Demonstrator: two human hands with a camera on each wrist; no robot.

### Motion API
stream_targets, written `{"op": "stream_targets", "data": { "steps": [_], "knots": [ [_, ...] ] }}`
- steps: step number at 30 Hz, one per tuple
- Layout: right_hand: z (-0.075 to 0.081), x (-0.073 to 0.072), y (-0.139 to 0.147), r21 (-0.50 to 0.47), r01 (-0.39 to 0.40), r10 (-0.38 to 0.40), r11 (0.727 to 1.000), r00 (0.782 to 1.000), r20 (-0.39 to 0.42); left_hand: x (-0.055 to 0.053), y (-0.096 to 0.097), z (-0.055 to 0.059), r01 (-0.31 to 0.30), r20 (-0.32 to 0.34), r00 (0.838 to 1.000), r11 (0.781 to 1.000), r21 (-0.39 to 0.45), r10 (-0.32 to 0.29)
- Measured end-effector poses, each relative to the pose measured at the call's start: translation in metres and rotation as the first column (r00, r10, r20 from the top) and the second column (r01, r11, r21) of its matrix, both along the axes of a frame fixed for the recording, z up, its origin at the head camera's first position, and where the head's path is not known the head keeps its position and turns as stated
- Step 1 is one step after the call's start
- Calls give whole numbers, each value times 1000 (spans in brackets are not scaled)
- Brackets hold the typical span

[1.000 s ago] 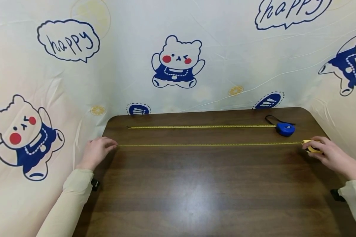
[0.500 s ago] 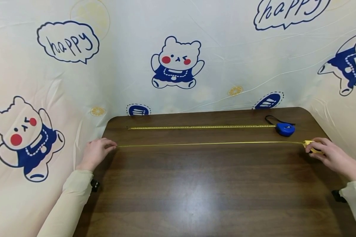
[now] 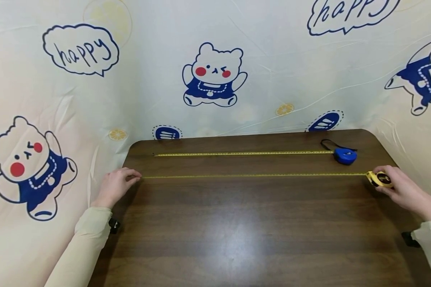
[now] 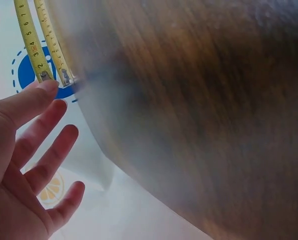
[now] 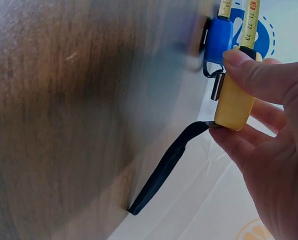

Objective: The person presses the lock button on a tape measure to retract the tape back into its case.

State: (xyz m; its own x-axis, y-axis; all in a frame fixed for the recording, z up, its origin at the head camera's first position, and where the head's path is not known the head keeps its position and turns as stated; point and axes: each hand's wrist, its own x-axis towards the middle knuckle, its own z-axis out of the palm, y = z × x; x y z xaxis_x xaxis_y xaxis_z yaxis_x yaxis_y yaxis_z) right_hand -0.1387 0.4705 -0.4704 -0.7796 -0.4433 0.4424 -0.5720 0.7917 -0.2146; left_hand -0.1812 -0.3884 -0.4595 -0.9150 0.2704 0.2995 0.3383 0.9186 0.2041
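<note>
Between my hands a yellow tape measure (image 3: 374,179) has its blade (image 3: 251,175) drawn out across the table. At the left edge my left hand (image 3: 119,185) pinches the blade's end hook between thumb and index finger; the other fingers are spread in the left wrist view. On the right, my right hand (image 3: 402,189) grips the case, thumb over the blade's mouth, where marks near 73 show in the right wrist view. A black wrist strap (image 5: 161,167) hangs from the case. Behind it lies a blue tape measure (image 3: 344,156), its own blade (image 3: 237,153) pulled out to the left, roughly parallel.
The brown wooden table (image 3: 230,223) has rounded far corners. A pale curtain (image 3: 147,91) with printed bears surrounds it at the back and sides. The blue tape measure's black cord (image 3: 327,140) loops behind its case.
The right-hand fingers have shifted on the yellow case, which has tilted so its round face shows. The blade rose slightly half a second ago and is lower again. The left hand stays put.
</note>
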Motion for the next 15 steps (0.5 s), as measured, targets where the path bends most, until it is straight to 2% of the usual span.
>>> {"op": "stream_targets", "data": {
  "steps": [6, 10, 15],
  "knots": [
    [1, 5, -4, 82, 85, -93, 993, 991, 96, 1, 1, 2, 17, 38, 999, 1000, 21, -18],
    [1, 7, -6, 73, 98, -106, 993, 988, 110, 2, 2, 3, 23, 77, 997, 1000, 20, -25],
    [2, 7, -8, 50, 84, -89, 995, 990, 108, 2, 4, 3, 26, 79, 997, 999, 25, -28]
  ]
}}
